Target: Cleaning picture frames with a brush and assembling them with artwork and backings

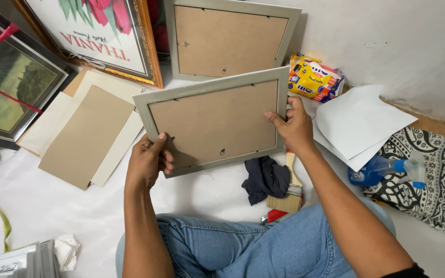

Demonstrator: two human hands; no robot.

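I hold a grey picture frame [214,121] with both hands, its brown backing board facing me, slightly tilted above the white floor sheet. My left hand [148,160] grips its lower left corner, thumb on the backing. My right hand [294,126] grips the right edge. A second grey frame [228,38], also back side out, leans against the wall just behind it.
Brown and cream boards [86,134] lie at left beside framed pictures [14,77]. A dark cloth [265,177], a paintbrush [290,190], white paper sheets [359,123], a blue spray bottle [379,170], a yellow packet [315,77] and a patterned cloth [428,175] lie at right.
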